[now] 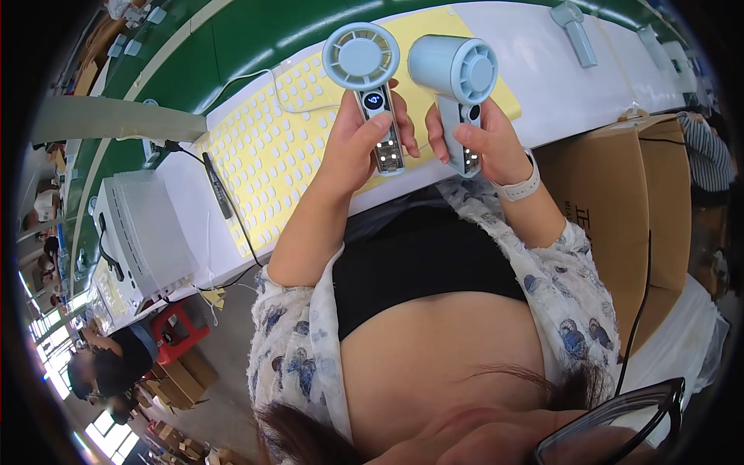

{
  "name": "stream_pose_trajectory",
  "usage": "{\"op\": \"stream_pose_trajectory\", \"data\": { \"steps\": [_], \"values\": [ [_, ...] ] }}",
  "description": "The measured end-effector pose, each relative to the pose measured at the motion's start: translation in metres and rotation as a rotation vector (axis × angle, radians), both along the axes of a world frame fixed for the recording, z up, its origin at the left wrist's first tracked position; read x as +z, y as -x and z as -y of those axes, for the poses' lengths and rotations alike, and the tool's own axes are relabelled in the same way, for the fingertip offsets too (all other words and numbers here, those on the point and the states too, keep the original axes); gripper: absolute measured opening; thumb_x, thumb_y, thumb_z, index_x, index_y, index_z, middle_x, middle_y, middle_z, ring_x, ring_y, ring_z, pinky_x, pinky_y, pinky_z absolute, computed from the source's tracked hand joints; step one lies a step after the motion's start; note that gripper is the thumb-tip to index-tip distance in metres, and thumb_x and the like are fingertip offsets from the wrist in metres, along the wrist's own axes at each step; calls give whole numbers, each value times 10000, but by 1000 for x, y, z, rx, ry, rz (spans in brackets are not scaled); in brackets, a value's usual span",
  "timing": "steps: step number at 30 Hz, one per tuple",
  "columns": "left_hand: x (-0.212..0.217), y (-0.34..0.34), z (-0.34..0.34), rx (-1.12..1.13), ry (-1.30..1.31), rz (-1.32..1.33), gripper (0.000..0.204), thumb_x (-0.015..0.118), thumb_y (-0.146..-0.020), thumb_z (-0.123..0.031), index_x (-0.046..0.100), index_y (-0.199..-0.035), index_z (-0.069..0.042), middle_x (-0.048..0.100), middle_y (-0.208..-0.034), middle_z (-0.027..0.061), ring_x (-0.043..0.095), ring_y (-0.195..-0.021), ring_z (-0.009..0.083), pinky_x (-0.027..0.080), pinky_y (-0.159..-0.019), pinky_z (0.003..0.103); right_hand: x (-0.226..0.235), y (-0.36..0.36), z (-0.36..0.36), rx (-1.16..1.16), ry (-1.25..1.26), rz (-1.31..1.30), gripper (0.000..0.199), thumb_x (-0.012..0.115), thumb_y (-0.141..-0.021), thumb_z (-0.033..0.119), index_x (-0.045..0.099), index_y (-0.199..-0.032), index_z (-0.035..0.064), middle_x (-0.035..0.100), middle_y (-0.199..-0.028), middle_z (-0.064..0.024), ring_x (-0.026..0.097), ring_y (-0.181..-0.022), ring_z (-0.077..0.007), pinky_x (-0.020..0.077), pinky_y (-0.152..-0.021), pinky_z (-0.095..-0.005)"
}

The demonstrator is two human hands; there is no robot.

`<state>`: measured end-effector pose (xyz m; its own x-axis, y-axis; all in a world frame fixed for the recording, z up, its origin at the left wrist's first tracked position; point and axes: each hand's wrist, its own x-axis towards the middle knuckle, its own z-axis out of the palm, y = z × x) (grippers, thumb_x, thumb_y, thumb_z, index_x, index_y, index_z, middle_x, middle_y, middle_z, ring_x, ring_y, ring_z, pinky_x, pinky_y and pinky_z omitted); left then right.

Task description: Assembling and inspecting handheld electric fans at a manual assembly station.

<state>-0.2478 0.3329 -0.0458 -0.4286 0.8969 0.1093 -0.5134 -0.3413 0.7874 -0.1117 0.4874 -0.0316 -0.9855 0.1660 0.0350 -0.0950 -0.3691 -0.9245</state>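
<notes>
Round-headed plastic fan [361, 56] in each hand [355, 142]

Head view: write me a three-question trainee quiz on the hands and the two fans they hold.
1. True or false: the left hand is empty.
2. Fill in the blank: the white band is worn on the same side as the ____ hand.
3. Pick one: which held fan shows more of the long side of its round head?
A) the left fan
B) the right fan

Key
1. False; it grips a pale blue fan.
2. right
3. B
</notes>
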Motion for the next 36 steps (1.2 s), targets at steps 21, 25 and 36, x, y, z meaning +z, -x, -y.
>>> {"op": "stream_pose_trajectory", "data": {
  "steps": [21,25,36],
  "values": [
    [14,2,1,-141,18,210,509,487,-927,-255,342,-1331,18,528,-1218,184,604,-1042,336,491,-920,444,-1,-1,-13,-240,119,68,577,518,-946,386,404,-1321,-37,617,-1116,-188,634,-958,-219,512,-869,-346],
    [17,-1,1,-130,76,126,529,465,-947,-263,305,-1370,11,510,-1269,197,588,-1083,355,482,-933,453,0,-1,-13,-247,150,61,554,503,-957,377,411,-1312,-39,620,-1106,-181,638,-946,-204,529,-841,-332],
    [17,-3,-2,-80,115,22,557,494,-951,-286,295,-1379,10,503,-1283,197,603,-1071,330,481,-937,409,-3,-1,-15,-218,178,62,481,487,-975,299,414,-1304,-45,609,-1127,-148,637,-947,-185,538,-844,-323]
  ]
}}
